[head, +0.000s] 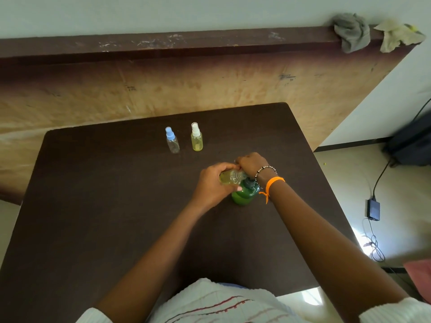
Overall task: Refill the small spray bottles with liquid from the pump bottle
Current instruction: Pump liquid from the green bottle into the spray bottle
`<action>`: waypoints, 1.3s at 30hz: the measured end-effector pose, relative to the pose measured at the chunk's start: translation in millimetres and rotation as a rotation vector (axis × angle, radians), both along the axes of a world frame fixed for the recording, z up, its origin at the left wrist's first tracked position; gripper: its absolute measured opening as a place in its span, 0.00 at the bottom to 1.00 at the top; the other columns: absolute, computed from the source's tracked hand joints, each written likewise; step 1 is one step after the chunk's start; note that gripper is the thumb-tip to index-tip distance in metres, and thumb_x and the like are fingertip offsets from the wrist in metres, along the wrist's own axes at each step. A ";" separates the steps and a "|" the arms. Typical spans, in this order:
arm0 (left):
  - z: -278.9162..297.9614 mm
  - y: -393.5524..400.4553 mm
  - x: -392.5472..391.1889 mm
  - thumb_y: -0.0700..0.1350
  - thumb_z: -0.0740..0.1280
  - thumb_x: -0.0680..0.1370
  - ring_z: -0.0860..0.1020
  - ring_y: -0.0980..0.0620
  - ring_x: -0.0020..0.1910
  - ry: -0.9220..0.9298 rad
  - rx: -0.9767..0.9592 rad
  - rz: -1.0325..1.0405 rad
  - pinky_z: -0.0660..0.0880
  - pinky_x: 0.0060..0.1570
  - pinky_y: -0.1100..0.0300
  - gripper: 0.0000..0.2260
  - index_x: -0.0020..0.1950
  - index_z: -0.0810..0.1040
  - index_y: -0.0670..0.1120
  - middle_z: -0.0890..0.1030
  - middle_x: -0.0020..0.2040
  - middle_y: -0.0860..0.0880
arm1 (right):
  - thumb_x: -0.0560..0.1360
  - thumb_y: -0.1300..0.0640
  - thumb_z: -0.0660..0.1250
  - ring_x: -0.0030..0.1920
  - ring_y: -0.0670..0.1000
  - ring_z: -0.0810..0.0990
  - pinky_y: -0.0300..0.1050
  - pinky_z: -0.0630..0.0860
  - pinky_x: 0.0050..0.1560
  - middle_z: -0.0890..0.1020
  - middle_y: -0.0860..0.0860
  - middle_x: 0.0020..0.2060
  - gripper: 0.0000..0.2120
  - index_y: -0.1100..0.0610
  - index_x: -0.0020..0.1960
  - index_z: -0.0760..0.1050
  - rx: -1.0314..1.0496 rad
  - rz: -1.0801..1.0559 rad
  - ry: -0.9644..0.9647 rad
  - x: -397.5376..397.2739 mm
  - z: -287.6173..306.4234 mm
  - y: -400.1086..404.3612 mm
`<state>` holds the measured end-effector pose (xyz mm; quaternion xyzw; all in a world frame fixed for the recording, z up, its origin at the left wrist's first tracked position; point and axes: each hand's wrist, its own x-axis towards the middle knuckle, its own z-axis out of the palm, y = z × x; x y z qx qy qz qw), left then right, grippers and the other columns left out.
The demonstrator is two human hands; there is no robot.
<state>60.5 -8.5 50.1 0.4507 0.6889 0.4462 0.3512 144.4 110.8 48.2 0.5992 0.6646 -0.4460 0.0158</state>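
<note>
Your left hand (213,180) grips an uncapped small bottle (231,177), tilted at the green pump bottle (245,194) mid-table (116,206), while your right hand (250,163) curls over the pump. It looks partly filled. Behind, the white-capped bottle (196,137) looks full; the blue-capped bottle (172,140) looks empty.

Left hand (213,183): forearm extended forward, fingers curled in a grip. Right hand (250,163): forearm extended forward, wrist bent downward, fingers curled in, just beside the left.
</note>
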 end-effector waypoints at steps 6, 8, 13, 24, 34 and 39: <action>-2.8 -0.1 0.6 0.37 0.77 0.62 0.80 0.53 0.49 0.021 -0.016 -0.015 0.74 0.51 0.61 0.21 0.54 0.80 0.46 0.83 0.49 0.50 | 0.70 0.48 0.57 0.50 0.60 0.80 0.50 0.76 0.54 0.83 0.59 0.49 0.21 0.60 0.47 0.82 0.085 -0.136 0.079 4.7 -0.4 -9.4; -4.0 -0.4 0.9 0.37 0.77 0.62 0.80 0.53 0.49 0.020 -0.024 -0.012 0.74 0.51 0.59 0.21 0.54 0.80 0.46 0.83 0.49 0.50 | 0.72 0.50 0.58 0.49 0.60 0.80 0.51 0.77 0.55 0.84 0.59 0.49 0.18 0.60 0.46 0.82 0.090 -0.128 0.083 4.9 -1.4 -9.9; -0.7 -2.1 3.3 0.37 0.77 0.62 0.78 0.57 0.47 -0.005 -0.012 0.001 0.73 0.48 0.66 0.21 0.54 0.81 0.46 0.82 0.48 0.52 | 0.75 0.53 0.60 0.47 0.58 0.78 0.47 0.73 0.48 0.83 0.60 0.51 0.15 0.60 0.43 0.82 0.048 -0.085 0.050 4.5 0.6 -4.7; -3.0 -1.2 3.8 0.36 0.77 0.63 0.79 0.54 0.48 -0.016 -0.021 -0.004 0.74 0.52 0.59 0.20 0.53 0.80 0.46 0.81 0.48 0.52 | 0.73 0.52 0.59 0.49 0.61 0.80 0.51 0.77 0.55 0.84 0.58 0.47 0.13 0.55 0.37 0.79 0.127 -0.231 0.124 6.5 0.6 -14.0; -3.8 -2.4 3.6 0.37 0.77 0.63 0.79 0.56 0.50 -0.023 0.010 0.005 0.74 0.51 0.65 0.21 0.54 0.80 0.47 0.82 0.51 0.52 | 0.77 0.55 0.60 0.45 0.53 0.74 0.40 0.69 0.37 0.80 0.60 0.58 0.16 0.64 0.56 0.79 -0.071 -0.012 0.057 1.3 1.1 1.5; -6.0 -1.6 5.2 0.38 0.77 0.63 0.79 0.57 0.47 -0.003 -0.021 0.005 0.72 0.46 0.69 0.20 0.52 0.80 0.49 0.81 0.48 0.53 | 0.72 0.52 0.59 0.49 0.60 0.80 0.49 0.76 0.53 0.84 0.58 0.48 0.15 0.58 0.42 0.82 0.064 -0.228 0.127 7.4 -4.5 -12.2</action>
